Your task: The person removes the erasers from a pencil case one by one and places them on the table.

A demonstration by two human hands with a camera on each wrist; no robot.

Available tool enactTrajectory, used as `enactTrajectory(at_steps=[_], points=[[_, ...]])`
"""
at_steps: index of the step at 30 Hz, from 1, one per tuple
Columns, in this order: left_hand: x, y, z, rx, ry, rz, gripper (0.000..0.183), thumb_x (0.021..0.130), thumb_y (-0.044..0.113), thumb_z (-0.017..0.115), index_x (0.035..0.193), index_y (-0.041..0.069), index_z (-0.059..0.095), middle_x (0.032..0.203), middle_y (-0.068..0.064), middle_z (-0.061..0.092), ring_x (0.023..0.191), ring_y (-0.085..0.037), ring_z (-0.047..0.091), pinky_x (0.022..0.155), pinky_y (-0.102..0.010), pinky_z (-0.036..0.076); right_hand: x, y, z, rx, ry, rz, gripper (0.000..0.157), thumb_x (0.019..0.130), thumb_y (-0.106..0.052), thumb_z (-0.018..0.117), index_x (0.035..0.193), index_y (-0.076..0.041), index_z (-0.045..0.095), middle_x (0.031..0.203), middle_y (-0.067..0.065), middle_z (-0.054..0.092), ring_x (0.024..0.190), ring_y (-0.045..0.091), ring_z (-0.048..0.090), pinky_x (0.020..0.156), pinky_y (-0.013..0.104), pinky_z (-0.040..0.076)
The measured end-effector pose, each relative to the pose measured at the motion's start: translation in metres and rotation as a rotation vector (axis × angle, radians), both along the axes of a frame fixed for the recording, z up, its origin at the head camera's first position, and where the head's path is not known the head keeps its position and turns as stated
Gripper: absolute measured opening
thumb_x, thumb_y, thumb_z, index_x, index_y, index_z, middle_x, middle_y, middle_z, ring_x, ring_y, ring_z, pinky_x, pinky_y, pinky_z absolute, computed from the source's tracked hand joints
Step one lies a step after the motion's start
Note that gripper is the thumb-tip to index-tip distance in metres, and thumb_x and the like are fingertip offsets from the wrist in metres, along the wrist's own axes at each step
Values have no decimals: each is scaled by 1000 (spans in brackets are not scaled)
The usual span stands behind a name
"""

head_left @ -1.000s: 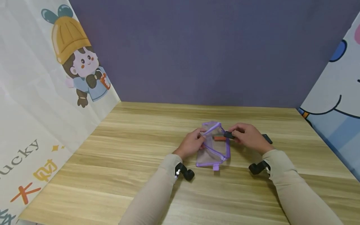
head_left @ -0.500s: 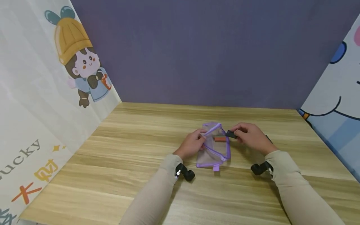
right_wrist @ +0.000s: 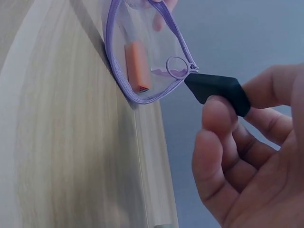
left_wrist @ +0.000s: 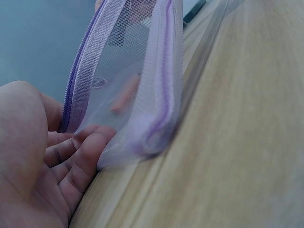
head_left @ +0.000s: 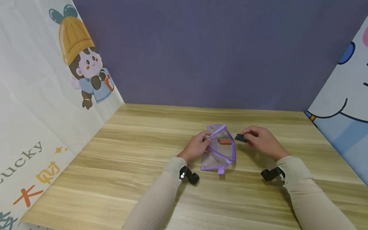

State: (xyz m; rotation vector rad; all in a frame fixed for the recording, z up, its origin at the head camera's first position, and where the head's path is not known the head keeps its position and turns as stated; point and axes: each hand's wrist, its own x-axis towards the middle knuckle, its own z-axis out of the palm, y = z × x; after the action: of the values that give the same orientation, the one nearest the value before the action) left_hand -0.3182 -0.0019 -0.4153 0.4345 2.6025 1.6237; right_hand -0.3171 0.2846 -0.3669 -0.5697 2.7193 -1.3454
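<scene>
A mesh zip pouch (head_left: 212, 167) with purple edging lies on the table, its zip spread wide. My left hand (head_left: 195, 147) holds the pouch's left side, fingers and thumb at the zip edge, as the left wrist view shows. Inside the pouch is a small orange-red bar (right_wrist: 137, 66). My right hand (head_left: 260, 140) pinches a small dark, slant-ended block (right_wrist: 216, 90) between thumb and fingers. In the head view, the block is just right of the pouch's open mouth. A ring-shaped zip pull (right_wrist: 177, 67) hangs at the zip's end.
The wood-grain table (head_left: 143, 134) reaches back to a dark purple-grey panel (head_left: 201, 54). Cartoon-printed sheets (head_left: 31, 80) flank it on both sides. A dark object (left_wrist: 194, 13) shows past the pouch at the top of the left wrist view.
My right hand has drawn right with the dark block, from overlapping the pouch's right edge to clear of it in the head view. My left hand and the pouch have stayed nearly still.
</scene>
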Motion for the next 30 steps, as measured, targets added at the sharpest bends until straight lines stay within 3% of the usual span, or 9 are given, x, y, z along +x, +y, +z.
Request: enactTrajectory(at_steps=[15, 30], points=[[0, -5, 1, 9, -4, -11, 35, 103, 18, 55, 137, 13, 58, 84, -3, 64, 68, -15, 64, 61, -28, 54, 4, 3, 3, 19, -11, -29, 30, 106, -27, 52, 123, -7, 66, 93, 19, 67, 78, 34, 63, 64, 39, 54], [2, -1, -8, -24, 12, -12, 35, 103, 19, 55, 137, 12, 58, 82, -2, 64, 67, -14, 64, 61, -28, 54, 7, 18, -15, 11, -21, -41, 31, 106, -27, 51, 123, -5, 65, 94, 18, 68, 79, 32, 65, 64, 39, 55]])
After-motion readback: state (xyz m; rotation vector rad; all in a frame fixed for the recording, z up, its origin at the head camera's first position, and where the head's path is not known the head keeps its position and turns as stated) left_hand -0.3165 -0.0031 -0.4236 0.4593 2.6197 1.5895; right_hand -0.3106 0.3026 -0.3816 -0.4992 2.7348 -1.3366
